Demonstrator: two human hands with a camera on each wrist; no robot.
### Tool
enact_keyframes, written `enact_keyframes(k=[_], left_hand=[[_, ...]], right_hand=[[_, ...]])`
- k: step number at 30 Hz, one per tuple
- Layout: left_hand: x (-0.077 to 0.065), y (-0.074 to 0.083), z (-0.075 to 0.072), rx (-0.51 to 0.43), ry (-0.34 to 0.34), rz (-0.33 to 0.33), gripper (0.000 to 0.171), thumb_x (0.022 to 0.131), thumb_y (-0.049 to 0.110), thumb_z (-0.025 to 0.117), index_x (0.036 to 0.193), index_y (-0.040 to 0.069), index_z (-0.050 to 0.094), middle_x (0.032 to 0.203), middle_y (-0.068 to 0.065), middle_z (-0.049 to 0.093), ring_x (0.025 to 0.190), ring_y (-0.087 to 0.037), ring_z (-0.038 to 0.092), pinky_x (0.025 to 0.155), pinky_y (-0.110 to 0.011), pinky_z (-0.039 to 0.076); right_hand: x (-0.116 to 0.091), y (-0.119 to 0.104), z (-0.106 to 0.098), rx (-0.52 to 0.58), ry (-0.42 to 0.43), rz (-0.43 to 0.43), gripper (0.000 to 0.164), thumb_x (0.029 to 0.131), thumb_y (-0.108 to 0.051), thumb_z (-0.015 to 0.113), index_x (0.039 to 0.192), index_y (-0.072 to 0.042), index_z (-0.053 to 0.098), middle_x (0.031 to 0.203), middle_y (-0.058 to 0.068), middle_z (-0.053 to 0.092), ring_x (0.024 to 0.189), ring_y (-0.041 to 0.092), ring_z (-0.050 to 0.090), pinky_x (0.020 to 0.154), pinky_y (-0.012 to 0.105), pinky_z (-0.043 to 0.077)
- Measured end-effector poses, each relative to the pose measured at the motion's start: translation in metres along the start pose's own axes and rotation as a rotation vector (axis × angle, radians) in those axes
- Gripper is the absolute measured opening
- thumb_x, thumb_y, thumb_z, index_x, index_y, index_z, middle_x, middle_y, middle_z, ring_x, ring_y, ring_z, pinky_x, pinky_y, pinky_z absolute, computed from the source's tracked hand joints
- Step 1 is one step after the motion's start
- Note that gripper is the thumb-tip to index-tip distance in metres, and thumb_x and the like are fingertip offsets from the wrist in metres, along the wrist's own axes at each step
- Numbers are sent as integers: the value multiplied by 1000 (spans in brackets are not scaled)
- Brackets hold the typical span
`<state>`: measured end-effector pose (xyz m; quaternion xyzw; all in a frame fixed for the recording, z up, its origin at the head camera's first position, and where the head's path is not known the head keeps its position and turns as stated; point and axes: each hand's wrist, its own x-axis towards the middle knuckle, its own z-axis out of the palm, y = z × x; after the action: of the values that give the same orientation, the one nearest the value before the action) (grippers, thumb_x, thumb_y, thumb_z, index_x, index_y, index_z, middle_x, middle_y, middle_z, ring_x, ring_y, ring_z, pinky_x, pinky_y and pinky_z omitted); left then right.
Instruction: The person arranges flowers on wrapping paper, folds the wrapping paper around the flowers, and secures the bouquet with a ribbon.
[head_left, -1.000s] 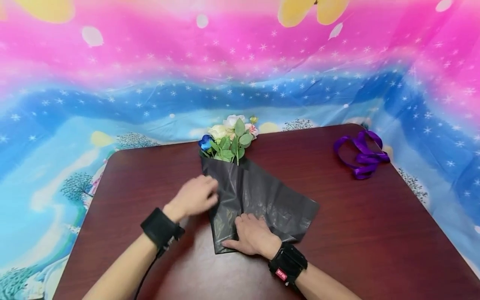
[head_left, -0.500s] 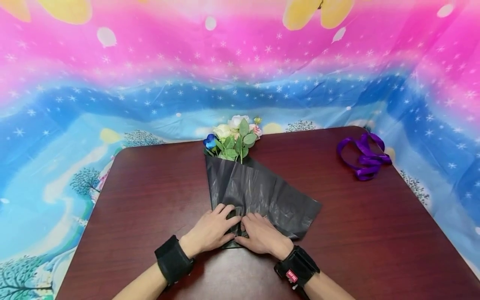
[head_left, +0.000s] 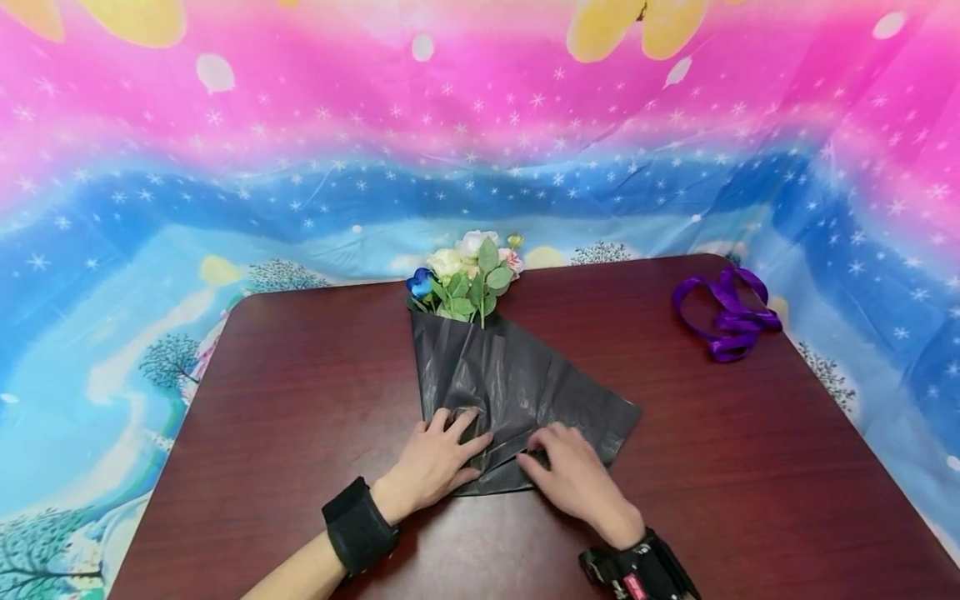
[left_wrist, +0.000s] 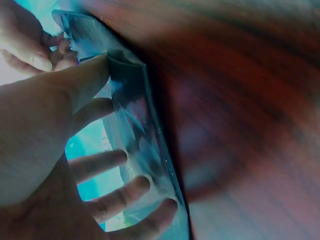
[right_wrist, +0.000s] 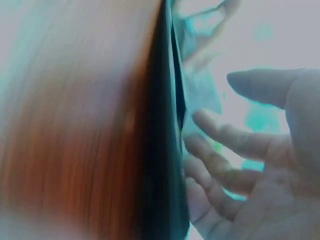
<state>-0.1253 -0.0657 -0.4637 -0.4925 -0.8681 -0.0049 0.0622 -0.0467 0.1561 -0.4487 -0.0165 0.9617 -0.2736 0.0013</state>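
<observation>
A bunch of flowers (head_left: 459,271), white, cream, pink and blue with green leaves, lies wrapped in black paper (head_left: 502,375) in the head view. Its stems are hidden under the folded sheet. My left hand (head_left: 431,462) rests on the lower left of the wrap, fingers spread, pressing it down; the left wrist view shows those fingertips along the paper (left_wrist: 132,95). Over the lower right part, my right hand (head_left: 576,477) has its fingertips at a crease. In the right wrist view the thumb of that hand (right_wrist: 270,160) stands apart from its bent fingers.
A loose coil of purple ribbon (head_left: 727,321) lies at the back right of the dark red wooden table (head_left: 315,367). A colourful printed cloth (head_left: 360,192) hangs behind the table and along its sides.
My left hand has come down from the wrap's left side onto its lower part, beside the right hand. Then the right hand slid right, away from the left hand. The flowers stay in place.
</observation>
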Motion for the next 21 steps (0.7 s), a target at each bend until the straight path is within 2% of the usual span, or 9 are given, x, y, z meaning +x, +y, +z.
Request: enact_keyframes(k=[3, 5, 9, 11, 14, 18, 21], left_hand=[[0, 0, 0, -31, -11, 2, 50, 87, 50, 63, 132, 29, 58, 140, -16, 43, 112, -35, 46, 69, -47, 49], [-1, -1, 0, -51, -17, -2, 49, 88, 49, 63, 133, 29, 58, 141, -17, 42, 116, -37, 45, 72, -49, 48], [-3, -2, 2, -77, -27, -11, 49, 89, 48, 62, 134, 29, 57, 143, -18, 40, 122, -38, 43, 76, -50, 47], [-4, -2, 2, -86, -31, -14, 49, 89, 48, 61, 134, 29, 57, 143, -18, 40, 122, -39, 42, 77, -51, 46], [-5, -1, 4, -94, -37, -15, 49, 90, 48, 60, 135, 29, 57, 144, -18, 40, 123, -39, 42, 78, -51, 45], [-4, -1, 5, -97, -33, -15, 49, 89, 49, 60, 134, 29, 57, 144, -17, 40, 123, -39, 42, 79, -52, 45], [-4, -2, 5, -109, -26, -18, 49, 89, 48, 61, 134, 29, 57, 144, -18, 40, 123, -39, 41, 79, -52, 45]], right_hand=[[-13, 18, -15, 57, 113, 138, 19, 89, -25, 67, 98, -9, 66, 103, 8, 57, 99, 30, 54, 86, 44, 42], [-21, 30, -26, 112, 135, 234, 28, 91, -25, 65, 108, -2, 63, 111, 16, 52, 99, 30, 55, 87, 45, 42], [-35, 50, -43, 202, 66, 412, 52, 96, -33, 56, 129, 6, 46, 123, 25, 43, 94, 26, 60, 83, 44, 45], [-40, 58, -46, 268, 21, 467, 61, 97, -36, 54, 136, 8, 37, 128, 28, 42, 94, 26, 62, 83, 43, 46], [-48, 64, -45, 496, -6, 519, 65, 98, -31, 53, 142, 9, 26, 131, 30, 43, 101, 28, 62, 84, 41, 49], [-55, 64, -38, 883, 60, 537, 67, 98, -12, 55, 145, 11, 14, 127, 30, 46, 98, 28, 63, 83, 33, 51], [-55, 61, -30, 1050, 124, 520, 70, 95, -5, 57, 146, 11, 11, 114, 24, 56, 88, 23, 65, 79, 32, 53]])
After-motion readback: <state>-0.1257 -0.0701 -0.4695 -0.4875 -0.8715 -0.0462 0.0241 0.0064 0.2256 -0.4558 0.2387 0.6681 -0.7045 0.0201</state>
